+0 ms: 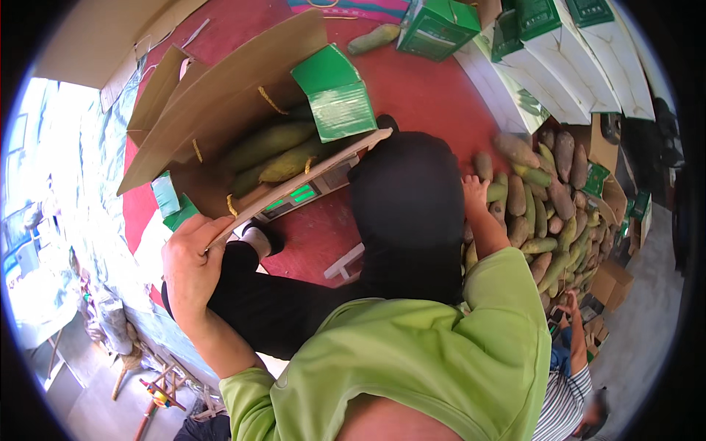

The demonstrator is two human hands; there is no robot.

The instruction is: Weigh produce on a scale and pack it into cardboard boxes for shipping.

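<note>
My left hand (193,253) is closed on the near corner of an open cardboard box (243,88), pinching the edge of its raised panel. Inside the box lie several long, green-yellow, melon-like fruits (273,145), partly in shadow. Yellow cord handles (197,151) hang on the box's panels, and green end flaps (334,92) stand out. My right hand (476,191) is at the near left edge of a heap of the same fruits (540,213), beside a green one (498,192). Its fingers look apart, with nothing visibly held; whether they touch a fruit I cannot tell.
A scale with a lit green display (301,193) shows behind the box's near panel. White and green cartons (566,66) line the far right. One fruit (373,39) lies on the red floor (434,103) by a green box (439,29). Another person (570,382) is at lower right.
</note>
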